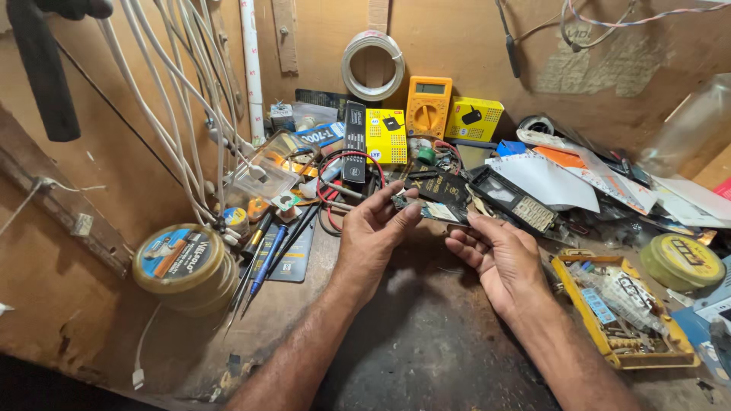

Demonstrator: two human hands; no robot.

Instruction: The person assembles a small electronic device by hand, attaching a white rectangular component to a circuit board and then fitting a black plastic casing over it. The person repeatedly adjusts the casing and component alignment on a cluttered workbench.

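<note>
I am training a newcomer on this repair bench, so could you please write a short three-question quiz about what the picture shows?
1. True or false: the left hand pinches a small circuit board.
2. What stands nearest the yellow multimeter: (a) roll of tape, (b) round tin, (c) yellow parts tray?
3. Is the right hand palm up or palm down?

Key: 1 true; 2 a; 3 palm up.

My worn wooden bench (426, 335) is crowded — a round tin (185, 266) at the left, screwdrivers (263, 262) beside it. A yellow parts tray (620, 312) sits right, and far back — a yellow multimeter (428, 106) and yellow boxes (472, 119).
</note>
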